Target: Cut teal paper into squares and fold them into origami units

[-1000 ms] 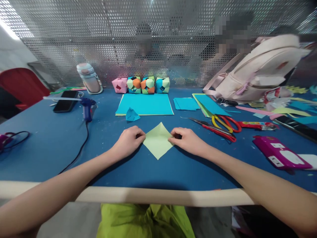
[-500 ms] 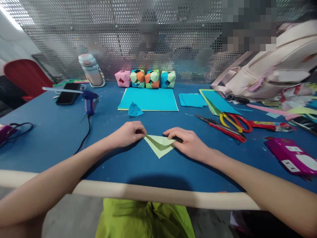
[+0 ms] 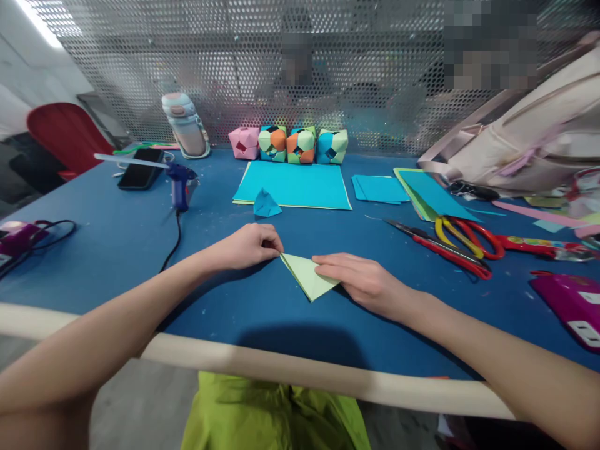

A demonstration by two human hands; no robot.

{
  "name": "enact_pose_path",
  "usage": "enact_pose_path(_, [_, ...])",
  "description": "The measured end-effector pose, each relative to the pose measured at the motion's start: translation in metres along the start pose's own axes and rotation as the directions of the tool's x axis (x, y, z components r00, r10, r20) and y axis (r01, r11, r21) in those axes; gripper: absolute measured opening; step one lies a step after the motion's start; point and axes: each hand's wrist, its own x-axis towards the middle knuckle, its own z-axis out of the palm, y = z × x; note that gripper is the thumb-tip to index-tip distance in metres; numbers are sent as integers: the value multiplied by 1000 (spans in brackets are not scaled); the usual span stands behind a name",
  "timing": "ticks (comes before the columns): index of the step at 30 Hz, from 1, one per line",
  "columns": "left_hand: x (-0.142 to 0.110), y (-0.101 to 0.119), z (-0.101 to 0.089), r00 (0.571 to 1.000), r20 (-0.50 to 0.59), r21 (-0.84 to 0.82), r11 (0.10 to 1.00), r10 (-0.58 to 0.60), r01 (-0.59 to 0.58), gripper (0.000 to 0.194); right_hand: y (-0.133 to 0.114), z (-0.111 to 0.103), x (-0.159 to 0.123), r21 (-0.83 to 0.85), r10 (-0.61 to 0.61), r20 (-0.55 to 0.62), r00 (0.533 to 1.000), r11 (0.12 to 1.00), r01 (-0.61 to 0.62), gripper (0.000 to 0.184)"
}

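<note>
A pale green sheet of paper, folded into a triangle, lies on the blue table with one corner towards me. My left hand pinches its left corner between thumb and finger. My right hand lies over the right part of the triangle, fingers stretched out flat along its folded edge. That hand hides the right corner. Just beyond my left hand, a small folded blue paper piece stands at the front edge of a stack of blue sheets.
Several folded paper cubes line the back. At left are a glue gun, a phone and a bottle. Scissors, a utility knife, a purple case and a backpack occupy the right side.
The raised upper layer of the green paper now lies down flat. My right hand has gone from gripping the right corner to pressing on top with straightened fingers. The view has shifted slightly.
</note>
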Motion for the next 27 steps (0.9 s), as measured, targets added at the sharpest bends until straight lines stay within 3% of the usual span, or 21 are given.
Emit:
enact_pose_path(5, [1, -3, 2, 1000, 0, 7, 1000, 15, -15, 17, -3, 2, 4, -94, -31, -11, 999, 995, 30, 25])
enact_pose_path(11, [2, -4, 1, 1000, 16, 29, 1000, 10, -11, 15, -1, 4, 4, -138, -158, 32, 987, 977, 161, 34])
enact_pose_path(27, [1, 0, -1, 999, 32, 53, 999, -2, 0, 16, 0, 6, 5, -115, -118, -13, 993, 987, 116, 28])
